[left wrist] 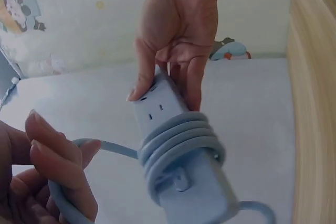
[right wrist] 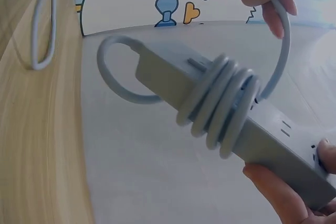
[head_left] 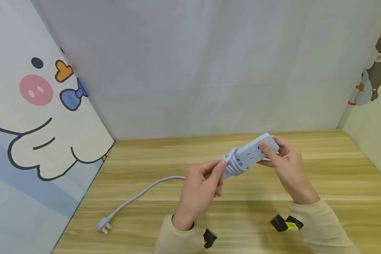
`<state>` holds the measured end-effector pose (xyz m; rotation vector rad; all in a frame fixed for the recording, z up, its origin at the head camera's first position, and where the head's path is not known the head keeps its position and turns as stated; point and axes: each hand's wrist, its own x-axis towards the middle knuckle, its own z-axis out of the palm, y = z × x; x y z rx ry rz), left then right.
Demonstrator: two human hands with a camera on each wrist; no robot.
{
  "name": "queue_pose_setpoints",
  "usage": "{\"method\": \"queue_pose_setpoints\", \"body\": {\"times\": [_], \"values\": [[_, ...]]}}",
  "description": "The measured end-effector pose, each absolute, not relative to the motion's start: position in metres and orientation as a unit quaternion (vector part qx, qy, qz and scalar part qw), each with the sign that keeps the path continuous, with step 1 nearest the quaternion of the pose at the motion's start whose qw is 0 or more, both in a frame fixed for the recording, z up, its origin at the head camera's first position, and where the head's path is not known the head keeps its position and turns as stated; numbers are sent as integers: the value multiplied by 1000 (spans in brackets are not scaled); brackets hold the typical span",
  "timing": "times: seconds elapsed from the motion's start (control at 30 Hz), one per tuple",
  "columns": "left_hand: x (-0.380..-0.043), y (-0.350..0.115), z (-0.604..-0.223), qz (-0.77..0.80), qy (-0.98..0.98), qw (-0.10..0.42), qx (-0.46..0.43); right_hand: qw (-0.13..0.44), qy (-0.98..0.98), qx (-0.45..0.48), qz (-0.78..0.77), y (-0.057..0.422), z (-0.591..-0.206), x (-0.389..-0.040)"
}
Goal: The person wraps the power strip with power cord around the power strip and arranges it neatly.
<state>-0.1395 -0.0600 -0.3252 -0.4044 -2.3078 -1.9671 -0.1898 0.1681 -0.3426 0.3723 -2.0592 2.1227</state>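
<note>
Power strip (head_left: 253, 152), pale bluish white, held up off the wooden tabletop (head_left: 241, 225), right of centre in head view, slanting from lower left to upper right. Cord (head_left: 235, 165), same colour, wraps around the strip in several side-by-side turns, roughly mid-body; socket slots show on the face between the turns and the right-hand end. Left hand (head_left: 198, 187) has fingers curled and pinches the cord just beside the wraps; right wrist view shows that length running from the wraps up into the fingers. Right hand (head_left: 287, 160) grips the far end of the strip, thumb on the socket face, other fingers underneath. At the opposite end, cord leaves the strip in a loose loop, seen from the right wrist. More cord lies on the tabletop in a curve to the left, ending in a plug (head_left: 104, 224), pins toward the near side, well apart from both hands. Beige sleeves (head_left: 320, 222) on both arms, small black device (head_left: 284, 223) at each wrist. Behind: plain pale backdrop (head_left: 209, 70). Left panel (head_left: 63, 134) has a white cartoon bird, pink cheek, orange beak, blue bow. Right panel (head_left: 368, 134) is pale green with cartoon figures.
</note>
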Motion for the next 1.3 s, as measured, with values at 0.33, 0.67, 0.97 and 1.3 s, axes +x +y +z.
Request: {"method": "queue_pose_setpoints", "body": {"times": [0.33, 0.67, 0.97, 1.3], "values": [[-139, -46, -333, -604, -737, -124, -275, 215, -561, 48, 798, 168, -338, -192], [-146, -34, -354, -489, -755, -269, -344, 214, -325, 66, 919, 209, -330, -197], [-154, -38, -369, -442, -812, -263, -275, 153, -347, 55, 924, 186, -327, -190], [-177, -50, -385, -479, -853, -177, -105, 10, -364, 142, 920, 171, -330, -179]]}}
